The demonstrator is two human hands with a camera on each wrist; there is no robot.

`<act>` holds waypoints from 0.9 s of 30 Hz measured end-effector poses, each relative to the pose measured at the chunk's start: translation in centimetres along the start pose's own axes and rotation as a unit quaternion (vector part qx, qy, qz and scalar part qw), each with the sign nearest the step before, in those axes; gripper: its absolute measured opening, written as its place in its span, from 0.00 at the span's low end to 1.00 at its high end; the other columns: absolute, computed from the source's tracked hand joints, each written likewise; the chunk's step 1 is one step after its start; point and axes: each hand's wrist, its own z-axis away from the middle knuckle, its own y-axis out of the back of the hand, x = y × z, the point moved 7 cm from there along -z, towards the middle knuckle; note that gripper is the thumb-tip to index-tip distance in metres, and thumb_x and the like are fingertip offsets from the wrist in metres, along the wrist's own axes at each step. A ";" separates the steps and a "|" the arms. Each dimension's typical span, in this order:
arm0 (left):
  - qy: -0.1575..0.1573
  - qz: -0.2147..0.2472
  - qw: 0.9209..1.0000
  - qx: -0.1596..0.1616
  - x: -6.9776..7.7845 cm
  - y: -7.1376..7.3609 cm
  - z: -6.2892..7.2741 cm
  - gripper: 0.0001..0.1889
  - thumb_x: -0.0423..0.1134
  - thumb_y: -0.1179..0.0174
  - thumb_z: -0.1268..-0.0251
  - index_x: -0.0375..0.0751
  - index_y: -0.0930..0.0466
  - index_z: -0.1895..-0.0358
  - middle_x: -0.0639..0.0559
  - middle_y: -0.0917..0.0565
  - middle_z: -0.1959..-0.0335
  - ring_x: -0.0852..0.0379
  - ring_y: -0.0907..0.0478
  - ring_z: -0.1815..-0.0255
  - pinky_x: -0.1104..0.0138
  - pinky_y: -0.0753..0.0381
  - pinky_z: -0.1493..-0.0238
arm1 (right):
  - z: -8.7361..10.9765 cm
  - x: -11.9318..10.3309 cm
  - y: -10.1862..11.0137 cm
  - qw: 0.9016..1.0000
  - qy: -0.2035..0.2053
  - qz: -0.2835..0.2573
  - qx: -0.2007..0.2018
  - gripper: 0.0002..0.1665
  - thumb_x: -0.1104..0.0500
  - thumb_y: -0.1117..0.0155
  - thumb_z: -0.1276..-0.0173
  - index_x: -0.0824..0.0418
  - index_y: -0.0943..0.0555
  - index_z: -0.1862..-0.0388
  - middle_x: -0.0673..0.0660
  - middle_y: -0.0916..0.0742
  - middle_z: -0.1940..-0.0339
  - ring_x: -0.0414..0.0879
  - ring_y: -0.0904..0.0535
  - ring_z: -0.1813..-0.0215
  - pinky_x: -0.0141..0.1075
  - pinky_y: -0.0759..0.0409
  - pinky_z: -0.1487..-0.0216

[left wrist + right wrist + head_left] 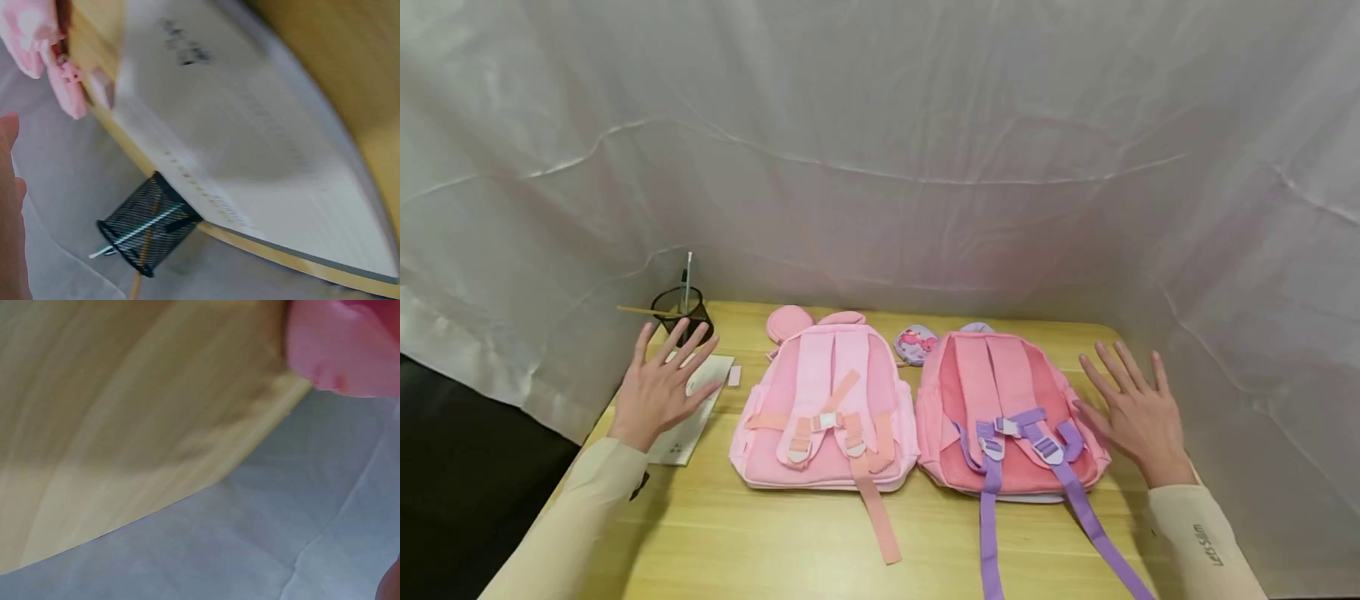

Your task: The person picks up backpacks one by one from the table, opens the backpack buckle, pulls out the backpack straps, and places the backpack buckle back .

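Two small backpacks lie side by side on the table, straps facing up. The left one is a light pink backpack with peach straps and a buckled chest clip. Beside it is a coral-pink backpack with purple straps and a fastened chest buckle; its loose straps trail toward the near edge. My left hand is spread over a white booklet, left of the light pink backpack, holding nothing. To the right of the coral-pink backpack, my right hand also has its fingers spread and nothing in it.
A black mesh pen holder with pens and a thin stick stands at the back left. Near the booklet lies a small pale block. A round purple pouch sits behind the backpacks. Grey curtains surround the wooden table.
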 end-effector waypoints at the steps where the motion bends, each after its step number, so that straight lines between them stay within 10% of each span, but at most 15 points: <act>1: 0.004 0.001 1.000 -0.006 0.1 0.1 -0.2 0.41 0.68 0.52 0.33 0.52 0.35 0.20 0.54 0.46 0.15 0.43 0.43 0.17 0.40 0.61 0.17 | -0.2 -0.2 0.2 1.000 -0.001 -0.001 0.001 0.55 0.35 0.35 0.40 0.50 0.40 0.17 0.58 0.45 0.13 0.54 0.62 0.12 0.62 0.68 0.17; 12: 0.071 0.119 0.990 -0.009 5.0 1.5 -3.3 0.34 0.56 0.39 0.30 0.51 0.31 0.23 0.41 0.20 0.32 0.35 0.25 0.34 0.39 0.33 0.32 | -4.5 -5.9 4.9 0.989 0.001 -0.098 0.110 0.41 0.36 0.41 0.33 0.58 0.25 0.28 0.66 0.21 0.31 0.65 0.30 0.28 0.63 0.38 0.25; 27: 0.100 0.341 0.932 -0.073 13.9 -1.1 -2.6 0.22 0.47 0.30 0.33 0.43 0.18 0.40 0.49 0.15 0.53 0.50 0.20 0.52 0.53 0.20 0.48 | -10.8 -20.0 5.8 0.966 0.095 -0.214 0.111 0.34 0.46 0.28 0.36 0.57 0.20 0.33 0.60 0.16 0.38 0.60 0.22 0.35 0.58 0.28 0.32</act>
